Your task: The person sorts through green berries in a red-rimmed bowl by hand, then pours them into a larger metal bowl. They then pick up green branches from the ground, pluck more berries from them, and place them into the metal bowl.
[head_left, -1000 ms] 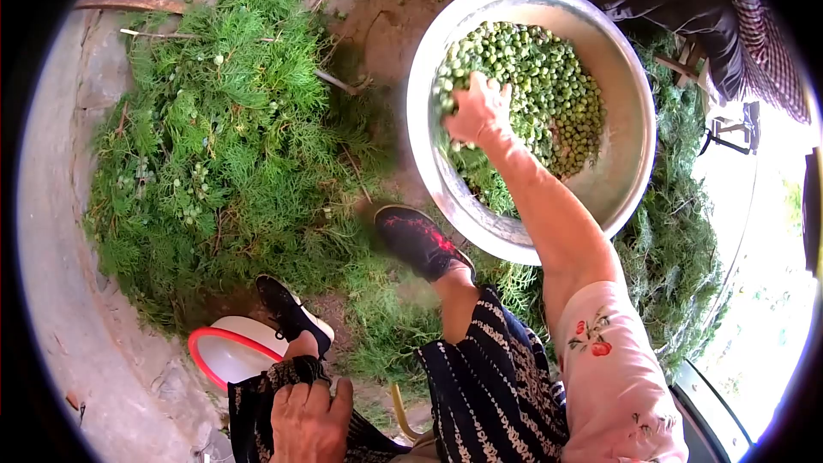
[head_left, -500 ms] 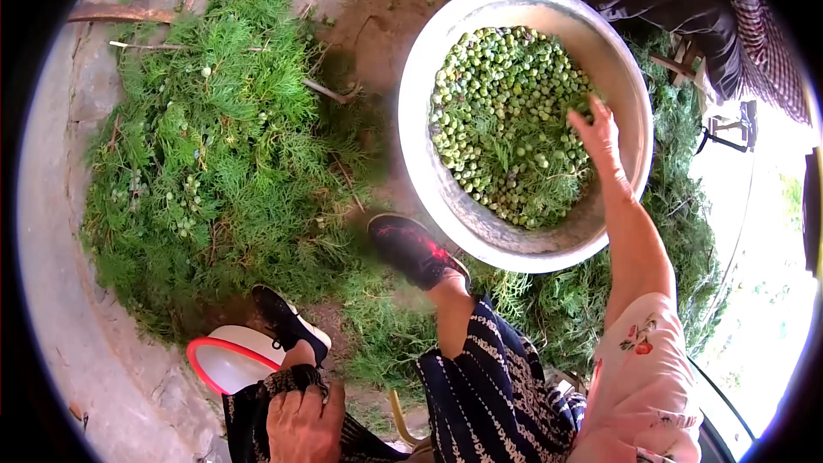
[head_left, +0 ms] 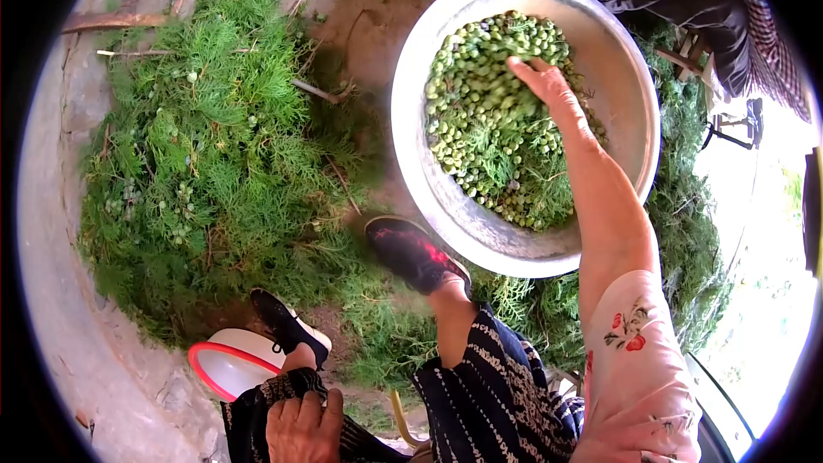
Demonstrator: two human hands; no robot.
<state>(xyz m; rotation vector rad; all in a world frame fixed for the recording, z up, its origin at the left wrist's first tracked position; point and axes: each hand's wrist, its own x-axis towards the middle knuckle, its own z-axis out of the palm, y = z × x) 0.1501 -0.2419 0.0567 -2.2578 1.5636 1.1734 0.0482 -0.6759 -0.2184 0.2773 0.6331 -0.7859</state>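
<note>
My right hand (head_left: 545, 82) reaches into a wide metal basin (head_left: 624, 120) with its fingers stretched out, low over the upper part of a heap of small round green cones (head_left: 463, 133). The cones around its fingertips are smeared by motion. Feathery green sprigs (head_left: 549, 184) lie among the cones in the lower part of the basin. My left hand (head_left: 304, 429) rests over my knee on dark patterned cloth (head_left: 360, 447), thumb a little apart and fingers draped downward, with nothing visible in it.
A large pile of cut evergreen branches (head_left: 214, 146) covers the ground at left. More branches (head_left: 686, 223) lie right of the basin. A white bowl with a red rim (head_left: 231, 360) stands by my shoe (head_left: 287, 326). Another person's dark-clothed leg (head_left: 677, 0) is at top right.
My right hand has moved left and up across the basin, from its right side to over the cones. The cones and sprigs under it are stirred. My left hand stays on my knee.
</note>
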